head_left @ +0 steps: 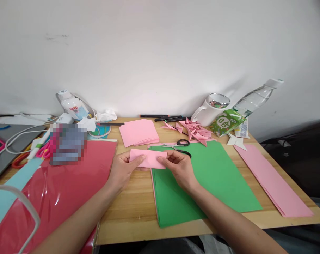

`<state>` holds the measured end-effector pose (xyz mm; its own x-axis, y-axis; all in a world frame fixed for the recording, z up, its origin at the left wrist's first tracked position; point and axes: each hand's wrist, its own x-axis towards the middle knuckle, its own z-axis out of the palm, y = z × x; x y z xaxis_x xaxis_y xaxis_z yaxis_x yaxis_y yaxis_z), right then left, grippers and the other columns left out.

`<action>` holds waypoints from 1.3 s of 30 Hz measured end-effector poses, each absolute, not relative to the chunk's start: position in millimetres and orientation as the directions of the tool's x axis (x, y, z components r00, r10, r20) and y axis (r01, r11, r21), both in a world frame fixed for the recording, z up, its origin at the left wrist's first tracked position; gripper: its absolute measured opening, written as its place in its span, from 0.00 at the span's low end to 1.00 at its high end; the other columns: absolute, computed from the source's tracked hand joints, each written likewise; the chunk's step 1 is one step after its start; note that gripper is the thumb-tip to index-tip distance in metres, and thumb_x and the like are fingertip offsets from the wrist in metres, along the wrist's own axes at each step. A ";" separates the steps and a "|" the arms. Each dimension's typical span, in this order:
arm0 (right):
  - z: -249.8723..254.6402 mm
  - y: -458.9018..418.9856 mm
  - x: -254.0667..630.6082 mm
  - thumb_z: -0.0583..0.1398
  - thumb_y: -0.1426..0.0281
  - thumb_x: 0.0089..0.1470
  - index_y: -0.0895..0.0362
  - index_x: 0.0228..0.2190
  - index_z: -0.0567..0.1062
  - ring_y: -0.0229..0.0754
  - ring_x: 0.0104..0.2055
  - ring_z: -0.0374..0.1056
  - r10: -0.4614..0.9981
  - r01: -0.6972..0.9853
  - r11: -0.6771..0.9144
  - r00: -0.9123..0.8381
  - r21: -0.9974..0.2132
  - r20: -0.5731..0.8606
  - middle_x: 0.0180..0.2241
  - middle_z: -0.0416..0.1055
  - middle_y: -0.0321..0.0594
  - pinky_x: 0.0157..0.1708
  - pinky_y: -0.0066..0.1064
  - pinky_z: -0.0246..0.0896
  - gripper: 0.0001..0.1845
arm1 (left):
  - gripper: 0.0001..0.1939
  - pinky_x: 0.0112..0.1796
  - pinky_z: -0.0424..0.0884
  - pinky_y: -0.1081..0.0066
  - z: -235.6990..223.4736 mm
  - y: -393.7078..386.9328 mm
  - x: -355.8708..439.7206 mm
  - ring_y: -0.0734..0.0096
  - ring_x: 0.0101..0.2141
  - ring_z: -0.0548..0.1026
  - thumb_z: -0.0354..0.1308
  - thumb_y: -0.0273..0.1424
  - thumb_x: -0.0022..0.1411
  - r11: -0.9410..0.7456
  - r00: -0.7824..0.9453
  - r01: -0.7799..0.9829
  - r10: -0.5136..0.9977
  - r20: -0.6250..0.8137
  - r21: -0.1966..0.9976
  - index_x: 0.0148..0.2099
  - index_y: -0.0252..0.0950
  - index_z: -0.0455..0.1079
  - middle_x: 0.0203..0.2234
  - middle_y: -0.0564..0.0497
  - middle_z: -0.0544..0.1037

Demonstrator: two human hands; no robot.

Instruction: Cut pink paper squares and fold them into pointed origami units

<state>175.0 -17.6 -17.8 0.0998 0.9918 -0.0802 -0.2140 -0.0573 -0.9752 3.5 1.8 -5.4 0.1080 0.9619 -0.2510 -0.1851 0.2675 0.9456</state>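
A small pink paper (152, 158), folded into a narrow rectangle, is held up level above the table. My left hand (124, 169) pinches its left end, thumb on the front face. At the right end my right hand (179, 165) grips it the same way, fingers behind the paper. Just beyond lies a stack of pink paper squares (139, 132). Black-handled scissors (183, 142) rest partly behind my right hand, on the far edge of a green paper stack (210, 183). Several folded pink paper stars (197, 132) are piled farther back.
A white mug (211, 109), a green carton (226, 121) and a water bottle (257, 97) stand at back right. Pink strips (276, 183) lie along the right edge. Black markers (167, 118) line the wall. Plastic-wrapped red paper (70, 194), cables and a white bottle (72, 106) occupy the left.
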 end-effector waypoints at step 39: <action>-13.6 -17.2 174.3 0.71 0.60 0.33 0.58 0.18 0.72 0.31 0.21 0.57 0.991 -0.249 -0.108 0.056 -0.962 -0.125 0.18 0.65 0.31 0.22 0.26 0.54 0.18 | 0.19 0.24 0.77 0.74 -2.1 3.6 1.0 0.64 0.31 0.79 0.75 0.32 0.36 0.431 0.221 -0.220 0.896 -0.385 0.875 0.33 0.30 0.78 0.31 0.44 0.82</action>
